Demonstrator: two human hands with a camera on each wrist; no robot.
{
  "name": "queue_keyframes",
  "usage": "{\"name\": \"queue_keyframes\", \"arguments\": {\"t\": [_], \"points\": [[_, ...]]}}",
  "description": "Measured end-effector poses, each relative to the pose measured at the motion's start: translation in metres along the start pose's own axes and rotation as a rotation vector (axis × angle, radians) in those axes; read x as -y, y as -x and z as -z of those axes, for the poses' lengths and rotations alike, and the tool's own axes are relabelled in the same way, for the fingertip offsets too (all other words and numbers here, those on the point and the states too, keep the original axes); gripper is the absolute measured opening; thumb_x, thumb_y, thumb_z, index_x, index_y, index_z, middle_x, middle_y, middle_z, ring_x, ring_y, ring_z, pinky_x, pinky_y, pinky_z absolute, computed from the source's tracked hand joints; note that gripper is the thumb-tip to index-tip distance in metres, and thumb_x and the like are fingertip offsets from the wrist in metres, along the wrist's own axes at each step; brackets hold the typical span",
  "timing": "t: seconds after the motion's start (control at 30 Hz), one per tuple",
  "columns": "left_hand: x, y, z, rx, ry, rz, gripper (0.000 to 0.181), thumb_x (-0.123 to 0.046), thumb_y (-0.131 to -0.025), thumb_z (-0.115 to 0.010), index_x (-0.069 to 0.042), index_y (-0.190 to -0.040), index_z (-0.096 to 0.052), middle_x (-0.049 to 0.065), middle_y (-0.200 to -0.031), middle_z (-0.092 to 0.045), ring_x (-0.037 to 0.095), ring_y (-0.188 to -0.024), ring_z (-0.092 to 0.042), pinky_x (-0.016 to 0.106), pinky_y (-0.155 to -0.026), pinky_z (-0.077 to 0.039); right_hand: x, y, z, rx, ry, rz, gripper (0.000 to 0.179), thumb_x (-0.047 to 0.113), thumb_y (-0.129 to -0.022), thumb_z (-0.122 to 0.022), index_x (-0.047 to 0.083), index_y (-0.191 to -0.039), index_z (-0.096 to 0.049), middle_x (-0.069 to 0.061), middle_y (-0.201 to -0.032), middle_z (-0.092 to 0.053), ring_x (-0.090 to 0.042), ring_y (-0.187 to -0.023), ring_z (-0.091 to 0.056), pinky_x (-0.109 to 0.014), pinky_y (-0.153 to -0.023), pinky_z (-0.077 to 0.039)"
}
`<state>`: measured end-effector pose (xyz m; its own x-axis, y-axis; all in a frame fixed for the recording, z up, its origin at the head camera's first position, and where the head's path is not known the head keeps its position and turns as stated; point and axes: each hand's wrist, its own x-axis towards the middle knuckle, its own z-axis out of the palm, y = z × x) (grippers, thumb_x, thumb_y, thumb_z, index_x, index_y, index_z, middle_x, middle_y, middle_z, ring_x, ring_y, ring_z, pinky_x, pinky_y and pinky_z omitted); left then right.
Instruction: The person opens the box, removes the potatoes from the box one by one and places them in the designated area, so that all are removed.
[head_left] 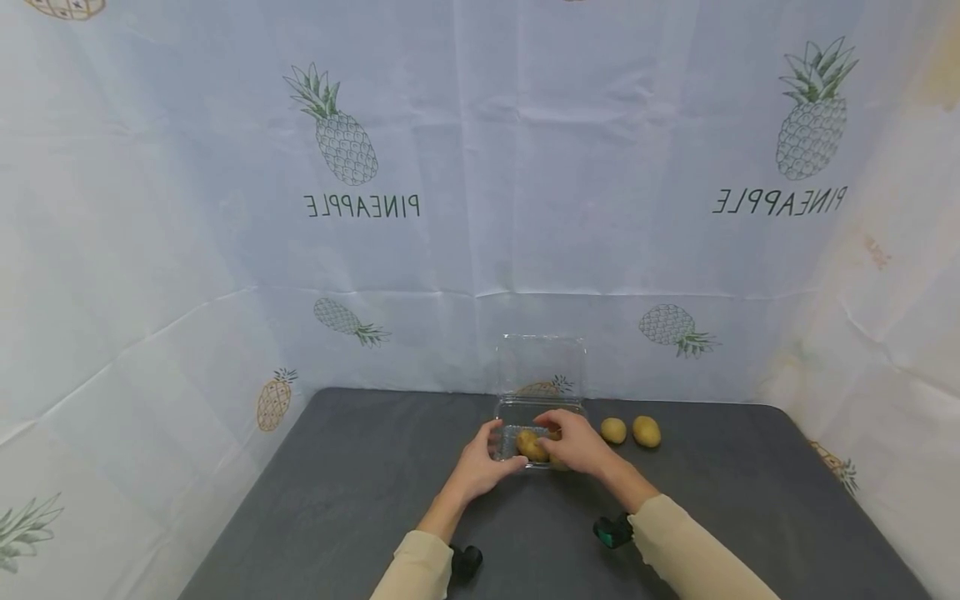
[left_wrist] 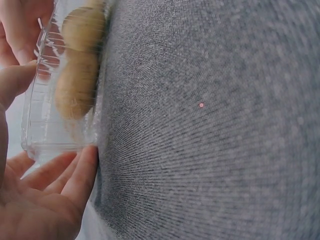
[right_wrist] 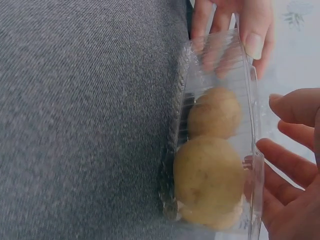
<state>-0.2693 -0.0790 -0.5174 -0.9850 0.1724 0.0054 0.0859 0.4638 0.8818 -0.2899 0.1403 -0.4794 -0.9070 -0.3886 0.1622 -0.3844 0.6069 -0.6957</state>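
Note:
A clear plastic clamshell box (left_wrist: 55,132) sits near the table's back edge, its lid (head_left: 540,362) raised at the back. Inside it lie potatoes (right_wrist: 207,172), at least two of them seen through the wall. My left hand (head_left: 477,467) holds the box's left end, thumb at the front rim and fingers along the end wall. Over the box's right part is my right hand (head_left: 576,442), with thumb and fingers spread apart and no potato between them. In the right wrist view, its fingertips are close to the rim.
Two more potatoes, a smaller one (head_left: 613,430) and a larger one (head_left: 647,432), lie on the dark grey table (head_left: 375,483) right of the box. A white curtain (head_left: 525,250) printed with pineapples hangs just behind the table and at both sides.

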Motion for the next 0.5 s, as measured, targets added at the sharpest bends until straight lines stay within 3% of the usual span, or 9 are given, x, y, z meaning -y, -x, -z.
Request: {"name": "queue_keyframes", "arguments": {"t": [0.5], "points": [[-0.001,0.001,0.000,0.001,0.001,-0.007,0.083,-0.038,-0.088,-0.080,-0.009,-0.154,-0.038,0.022,-0.143,-0.052,0.040,-0.128,-0.055,0.057,-0.095,-0.051,-0.002,-0.013,-0.013,0.070,0.057,-0.023,0.032,0.011,-0.093,-0.072,0.004,-0.123,-0.069,-0.008,-0.115,-0.066,-0.027,-0.104,-0.064,-0.049,-0.088,-0.055]]}}
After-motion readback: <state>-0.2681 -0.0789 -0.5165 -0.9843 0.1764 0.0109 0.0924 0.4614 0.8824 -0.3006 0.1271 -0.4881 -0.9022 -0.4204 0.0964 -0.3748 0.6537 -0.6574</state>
